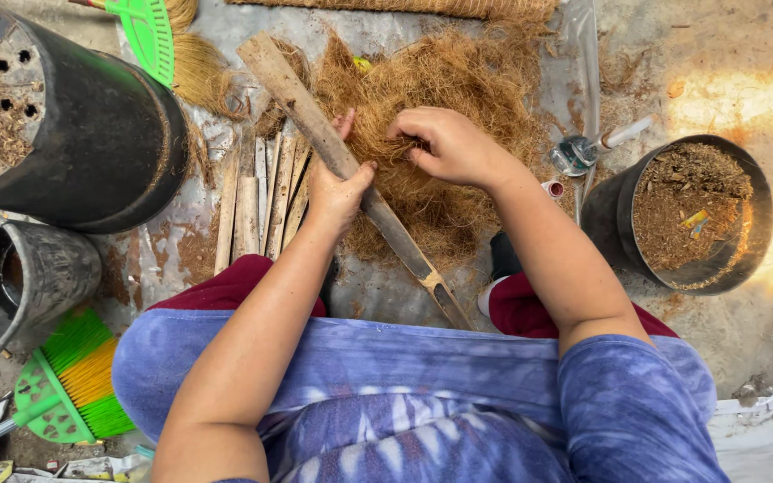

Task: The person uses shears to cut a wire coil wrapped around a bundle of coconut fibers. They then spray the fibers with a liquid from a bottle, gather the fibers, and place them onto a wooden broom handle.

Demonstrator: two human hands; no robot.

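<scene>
My left hand (336, 183) grips a long split bamboo stick (290, 89) near its middle; the stick runs diagonally from the upper left down to a notched end at the lower centre. My right hand (447, 143) is closed on a tuft of the brown coconut fibre pile (485, 80) just right of the stick. The fibre heap lies on a grey sheet in front of my knees. Several more bamboo strips (257, 201) lie side by side on the ground left of my left hand.
Two black perforated pots stand at the left, one large (91, 134) and one smaller (38, 277). A black pot filled with soil mix (691, 210) stands at the right, a small bottle (583, 152) beside it. Green brooms lie at the lower left (69, 380) and top (149, 36).
</scene>
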